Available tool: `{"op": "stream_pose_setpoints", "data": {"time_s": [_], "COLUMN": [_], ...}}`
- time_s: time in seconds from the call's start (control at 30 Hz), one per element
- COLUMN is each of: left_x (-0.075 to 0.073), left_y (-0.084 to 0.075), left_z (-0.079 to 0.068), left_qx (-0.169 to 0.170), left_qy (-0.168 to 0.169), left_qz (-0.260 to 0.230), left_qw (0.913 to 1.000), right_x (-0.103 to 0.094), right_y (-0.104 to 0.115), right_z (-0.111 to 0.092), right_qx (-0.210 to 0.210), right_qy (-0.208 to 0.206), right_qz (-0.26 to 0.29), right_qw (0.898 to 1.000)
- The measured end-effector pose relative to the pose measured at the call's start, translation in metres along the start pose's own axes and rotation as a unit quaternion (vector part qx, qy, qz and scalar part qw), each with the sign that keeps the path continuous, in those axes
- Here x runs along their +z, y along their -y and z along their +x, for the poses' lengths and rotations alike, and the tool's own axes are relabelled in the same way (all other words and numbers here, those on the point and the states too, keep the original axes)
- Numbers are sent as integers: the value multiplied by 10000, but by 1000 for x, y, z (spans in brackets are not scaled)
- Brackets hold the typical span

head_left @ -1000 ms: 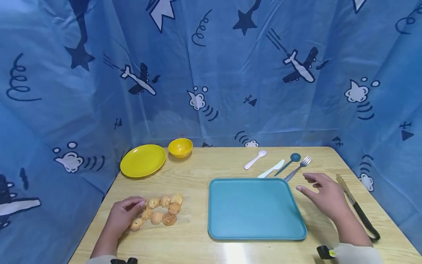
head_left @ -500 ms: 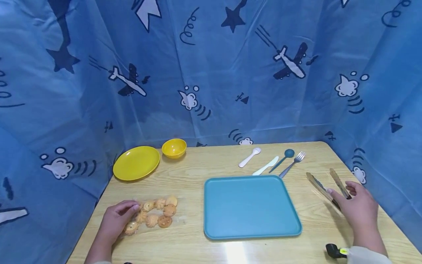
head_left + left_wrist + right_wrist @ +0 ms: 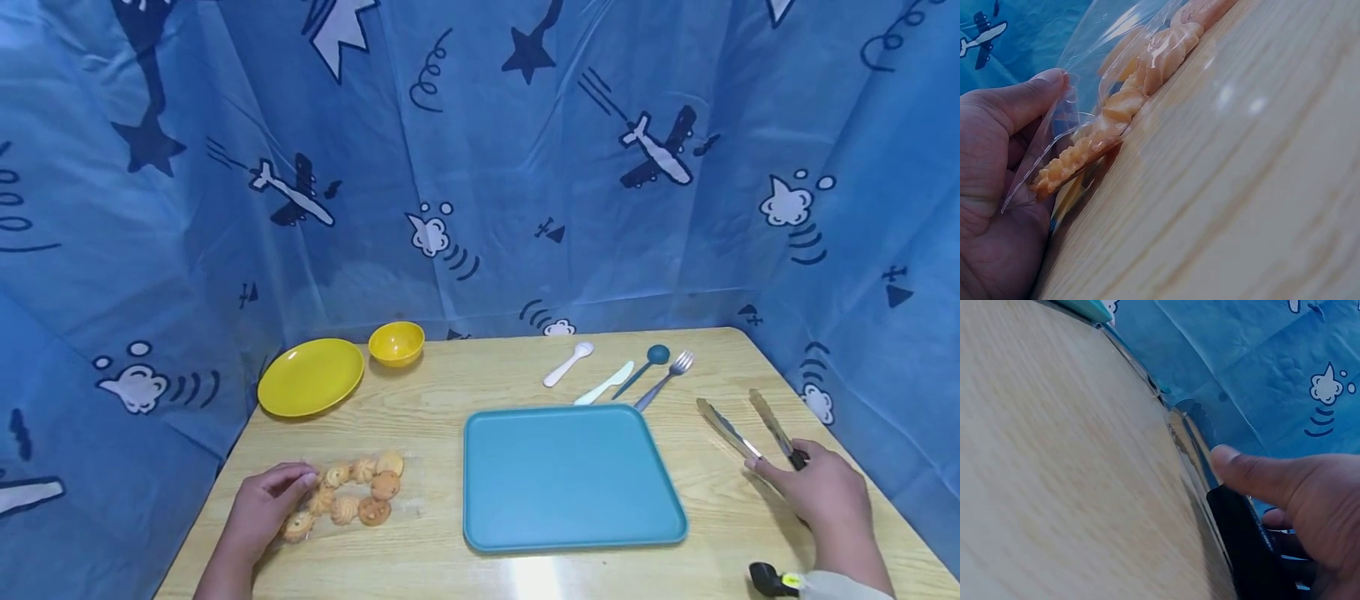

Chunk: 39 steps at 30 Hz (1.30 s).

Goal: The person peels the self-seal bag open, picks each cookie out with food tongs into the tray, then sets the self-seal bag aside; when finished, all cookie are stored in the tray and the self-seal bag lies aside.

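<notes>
Tongs (image 3: 727, 429) spread apart at lower right of my head view, the right hand's (image 3: 828, 493) thumb and fingers clamped on them. At lower left I see the left hand (image 3: 261, 507) pinching a clear cookie bag's (image 3: 358, 490) edge; the blue tray (image 3: 573, 479) lies between.

On the surface (image 3: 442, 417) I see a teal tray (image 3: 573, 479), a pale knife (image 3: 606, 383), dark spoon (image 3: 656, 357) and grey fork (image 3: 670, 376) just behind it, a pink spoon (image 3: 567, 365) near them. To the left, a yellow bowl (image 3: 397, 345) sits beside a yellow plate (image 3: 311, 377); a blue curtain (image 3: 480, 158) with planes hangs behind.
</notes>
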<state>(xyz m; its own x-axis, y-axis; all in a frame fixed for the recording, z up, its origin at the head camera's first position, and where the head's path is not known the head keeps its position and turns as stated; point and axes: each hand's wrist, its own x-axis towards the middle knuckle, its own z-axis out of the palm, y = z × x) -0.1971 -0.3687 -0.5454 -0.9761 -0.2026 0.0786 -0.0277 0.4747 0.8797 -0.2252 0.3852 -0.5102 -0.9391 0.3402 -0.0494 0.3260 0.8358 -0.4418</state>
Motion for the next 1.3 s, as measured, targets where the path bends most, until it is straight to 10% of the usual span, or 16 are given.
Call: {"op": "stream_pose_setpoints", "data": {"time_s": [0.6, 0.8, 1.03, 1.2, 1.3], "left_x": [1, 0, -2, -2, -2], "left_y": [0, 1, 1, -1, 1], "left_z": [0, 2, 2, 2, 2], "left_qx": [-121, -101, -183, -183, -141], "left_qy": [87, 129, 243, 255, 259], "left_qz": [-70, 32, 391, 384, 326], "left_qw": [9999, 9999, 9988, 9988, 9990], "right_x": [-4, -3, 3, 15, 22], "right_y": [-7, -1, 20, 44, 60], "right_z": [0, 0, -3, -3, -8], "right_qx": [-288, 200, 723, 100, -591], "right_qy": [74, -261, -413, 106, 496], "right_qz": [-243, 378, 1785, 2546, 3467], "right_qw": [9993, 9987, 9804, 9669, 9348]}}
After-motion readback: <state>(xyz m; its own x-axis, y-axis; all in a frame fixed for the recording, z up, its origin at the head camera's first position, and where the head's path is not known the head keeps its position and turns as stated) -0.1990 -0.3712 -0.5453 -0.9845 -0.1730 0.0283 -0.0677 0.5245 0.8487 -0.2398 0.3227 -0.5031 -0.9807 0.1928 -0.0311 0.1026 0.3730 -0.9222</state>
